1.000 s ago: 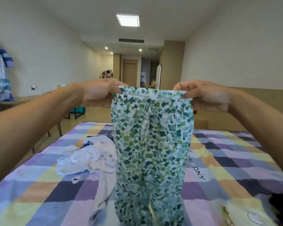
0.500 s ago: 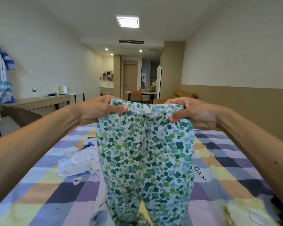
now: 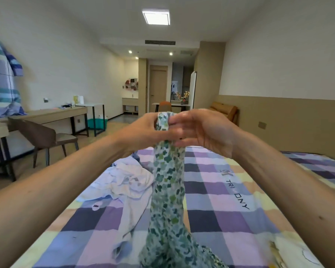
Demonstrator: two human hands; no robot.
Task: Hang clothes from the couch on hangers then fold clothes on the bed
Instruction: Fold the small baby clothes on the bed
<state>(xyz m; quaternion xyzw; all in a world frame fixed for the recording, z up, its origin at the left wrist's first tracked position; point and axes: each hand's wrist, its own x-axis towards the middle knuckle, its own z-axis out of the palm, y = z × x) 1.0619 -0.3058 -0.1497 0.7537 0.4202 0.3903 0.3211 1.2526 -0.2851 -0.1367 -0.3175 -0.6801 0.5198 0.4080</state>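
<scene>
Lettering (image 3: 237, 194): "TRI", a gap, then "DNY" or "ONY"; first letter of the second group unclear.
Carrier: checked bed cover (image 3: 220, 229), on a pale lilac stripe right of centre.
Style: dark plain capitals in a single row, running away from the camera along the stripe.
Emblem (image 3: 225, 172): small dark mark just beyond the "T", shaped like a character, not legible.
Print on pale garment (image 3: 124, 180): tiny dark mark near its lower left edge, too small to read.
</scene>
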